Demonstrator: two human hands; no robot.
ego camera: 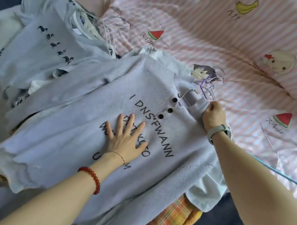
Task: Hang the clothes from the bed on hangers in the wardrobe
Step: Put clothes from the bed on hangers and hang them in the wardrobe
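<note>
A lilac knit top (pixel 83 118) with black lettering and dark buttons lies spread on top of a pile of clothes on the bed. My left hand (pixel 124 137) presses flat on its chest, fingers spread. At the top's collar my right hand (pixel 213 115) grips the neck of a wire hanger (pixel 208 83), whose purple and silver hooks stick out onto the bedding. A pale blue shirt (pixel 42 50) with small dark dog prints lies to the upper left, on thin wire hangers (pixel 109 33).
The bed is covered by a pink-striped quilt (pixel 221 38) with fruit and cartoon prints, bunched into a ridge at the right. An orange plaid garment (pixel 176 219) and a white one (pixel 207 193) peek out under the lilac top. A blue cord (pixel 281 174) crosses the quilt.
</note>
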